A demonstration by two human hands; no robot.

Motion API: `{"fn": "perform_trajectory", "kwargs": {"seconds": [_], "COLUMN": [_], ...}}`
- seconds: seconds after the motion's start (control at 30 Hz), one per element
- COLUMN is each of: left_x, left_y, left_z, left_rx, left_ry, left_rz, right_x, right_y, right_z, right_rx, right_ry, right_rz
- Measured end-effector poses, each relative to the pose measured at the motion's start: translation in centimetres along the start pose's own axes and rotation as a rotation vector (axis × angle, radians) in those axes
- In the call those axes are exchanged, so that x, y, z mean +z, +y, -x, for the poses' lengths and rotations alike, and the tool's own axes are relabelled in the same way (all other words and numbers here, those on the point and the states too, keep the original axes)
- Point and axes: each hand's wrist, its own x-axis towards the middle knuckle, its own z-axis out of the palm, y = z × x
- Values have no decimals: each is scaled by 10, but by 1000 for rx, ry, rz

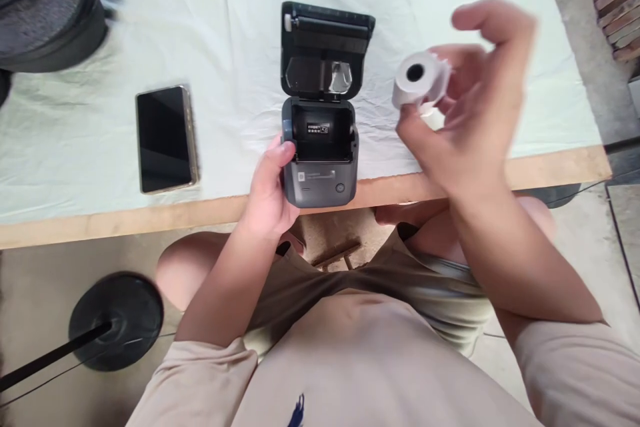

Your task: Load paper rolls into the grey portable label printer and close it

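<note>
Shirt (345, 360) at 6. Our R hand (470, 140), ~2 o'clock, pinches white roll (424, 90), ~1: prob light, crushable, best held by ends. Our L hand (273, 183) grips dark printer (320, 147), ~12, lid (325, 47) up: prob stiff; hold sides.

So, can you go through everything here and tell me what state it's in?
Left hand: grip closed on the printer
Right hand: holding the roll, slightly blurred
Printer: open
Lid: swung up and back
Roll: wound, core hole showing
Phone: lying flat, screen dark
Cloth: spread out, wrinkled
Bag: partly out of view, can't tell whether open
</note>
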Motion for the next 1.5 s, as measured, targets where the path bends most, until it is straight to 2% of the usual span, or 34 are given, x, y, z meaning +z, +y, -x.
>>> {"fn": "perform_trajectory", "kwargs": {"seconds": [0.07, 0.17, 0.27, 0.33, 0.5, 0.67, 0.73, 0.8, 0.83, 0.97, 1.07, 1.13, 1.3, 1.5], "left_x": [-2, -4, -5, -5, -5, -9, -13, -16, -17, -20, -21, -21, -11, 1], "left_y": [-3, -6, -8, -8, -5, -1, -1, -3, -4, -6, -7, -8, -3, 5], "left_z": [1, 4, 5, 4, 3, 3, 3, 1, 0, -3, -4, -3, 2, 2], "left_rx": [32, 70, 61, 54, 28, -18, -15, -8, -4, -19, -23, -11, -31, -62], "left_ry": [-32, -62, -78, -93, -90, -92, -95, -109, -112, -119, -102, -102, -130, -54], "left_rz": [3, -12, -27, -12, 48, 26, 11, -16, -23, 18, 42, 42, 119, 225], "right_x": [-4, 1, 11, 16, 20, 24, 23, 21, 21, 24, 28, 31, 42, 45], "right_y": [-24, -49, -47, -38, -32, -45, -43, -34, -28, -3, 5, 5, 3, 0], "right_z": [-3, -6, -5, -3, 8, 18, 12, 1, -5, -19, -13, -5, 12, 12], "right_rx": [-28, -27, -46, -74, -185, -315, -333, -260, -202, -43, 20, 73, 137, 208], "right_ry": [-32, -165, -281, -308, -201, -163, -74, 49, 72, -14, 18, -49, -339, -401], "right_rz": [-37, 87, 217, 230, 193, 7, -88, -174, -215, -395, -463, -456, -452, -506]}}
